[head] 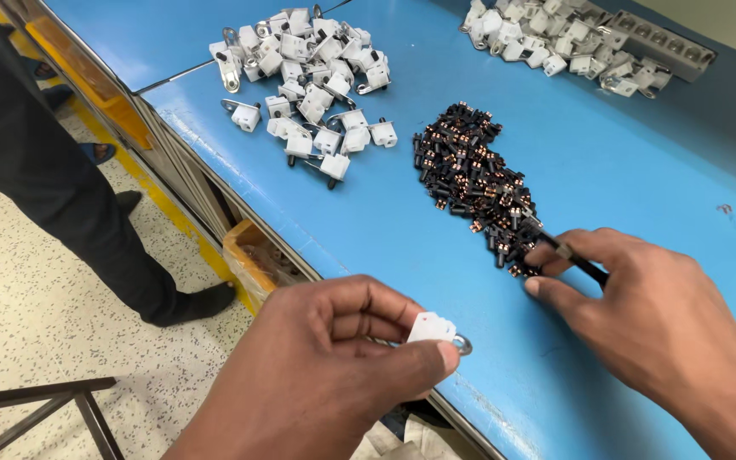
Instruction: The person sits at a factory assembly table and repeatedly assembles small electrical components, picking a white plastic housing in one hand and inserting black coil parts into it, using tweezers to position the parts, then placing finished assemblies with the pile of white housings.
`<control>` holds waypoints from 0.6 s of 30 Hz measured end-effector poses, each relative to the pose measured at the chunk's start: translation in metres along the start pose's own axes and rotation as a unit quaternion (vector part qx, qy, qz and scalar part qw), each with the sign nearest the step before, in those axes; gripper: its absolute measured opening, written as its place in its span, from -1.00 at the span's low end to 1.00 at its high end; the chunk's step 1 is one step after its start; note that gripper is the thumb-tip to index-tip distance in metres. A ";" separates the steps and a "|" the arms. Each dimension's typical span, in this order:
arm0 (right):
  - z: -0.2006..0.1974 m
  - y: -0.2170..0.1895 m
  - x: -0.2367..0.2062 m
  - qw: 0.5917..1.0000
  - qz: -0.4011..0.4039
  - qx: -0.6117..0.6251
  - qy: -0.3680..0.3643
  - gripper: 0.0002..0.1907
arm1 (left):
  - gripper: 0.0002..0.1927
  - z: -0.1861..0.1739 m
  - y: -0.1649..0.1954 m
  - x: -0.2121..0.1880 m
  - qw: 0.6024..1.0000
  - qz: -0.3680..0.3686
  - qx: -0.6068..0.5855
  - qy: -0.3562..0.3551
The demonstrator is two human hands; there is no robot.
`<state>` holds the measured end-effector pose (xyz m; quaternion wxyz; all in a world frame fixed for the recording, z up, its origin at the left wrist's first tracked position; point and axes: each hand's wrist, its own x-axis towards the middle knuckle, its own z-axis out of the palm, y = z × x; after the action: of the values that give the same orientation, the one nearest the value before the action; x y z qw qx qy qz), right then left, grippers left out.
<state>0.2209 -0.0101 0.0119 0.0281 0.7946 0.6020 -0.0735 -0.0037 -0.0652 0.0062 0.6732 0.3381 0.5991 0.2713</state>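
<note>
Our left hand pinches a small white plastic part with a metal ring, fingers closed on it above the blue counter edge. Our right hand grips black tweezers, tips in the pile of small black pieces. White parts lie heaped beyond.

A long blue table fills most of the view, its smooth top shiny under bright, even light. A seam crosses the top near the far end. Yellow-edged shelves run under the table's front edge. Beside it lies a pale speckled floor. A dark metal frame stands low on the floor. A person in dark trousers stands beside the table.
</note>
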 end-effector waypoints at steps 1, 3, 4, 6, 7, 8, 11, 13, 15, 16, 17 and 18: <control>-0.005 -0.004 -0.003 1.000 0.006 -0.012 -0.019 -0.65 | -0.77 0.002 0.001 -0.001 1.000 0.010 0.001 -0.004; -0.011 -0.009 -0.006 0.999 0.007 -0.031 -0.044 -0.67 | -0.77 0.004 0.001 -0.002 0.999 0.032 0.002 -0.009; -0.012 -0.009 -0.006 0.998 0.004 -0.037 -0.051 -0.67 | -0.77 0.005 0.001 -0.003 0.999 0.037 -0.001 -0.009; -0.010 -0.005 -0.004 0.998 -0.011 -0.044 -0.040 -0.65 | -0.76 0.009 -0.001 -0.002 0.999 0.047 -0.011 -0.015; -0.008 -0.002 -0.002 0.998 -0.049 -0.024 -0.019 -0.66 | -0.76 0.012 -0.001 -0.001 0.995 0.076 -0.038 -0.043; -0.006 0.000 0.000 0.996 -0.086 -0.002 0.005 -0.67 | -0.76 0.014 -0.001 0.000 0.990 0.107 -0.065 -0.071; -0.001 0.009 0.007 0.994 -0.108 -0.023 0.009 -0.70 | -0.77 0.020 0.005 0.002 0.991 0.120 -0.003 -0.060; -0.002 0.017 0.007 0.997 -0.076 -0.006 -0.015 -0.74 | -0.78 0.026 0.009 0.002 0.990 0.122 0.060 -0.027; -0.005 0.024 0.006 0.988 -0.031 0.139 -0.055 -0.76 | -0.78 0.030 0.012 0.002 0.984 0.147 0.104 0.002; -0.006 0.028 0.005 0.967 -0.005 0.241 -0.078 -0.75 | -0.78 0.031 0.013 0.002 0.983 0.144 0.113 0.012; -0.010 0.034 0.003 0.908 0.016 0.402 -0.113 -0.72 | -0.78 0.033 0.014 0.002 0.982 0.141 0.122 0.022; -0.011 0.037 0.001 0.819 0.037 0.554 -0.142 -0.68 | -0.78 0.035 0.014 0.003 0.981 0.138 0.133 0.030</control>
<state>0.2577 -0.0179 0.0210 -0.3289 0.6781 0.4194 -0.5061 0.0316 -0.0587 0.0174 0.5603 0.4955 0.5972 0.2897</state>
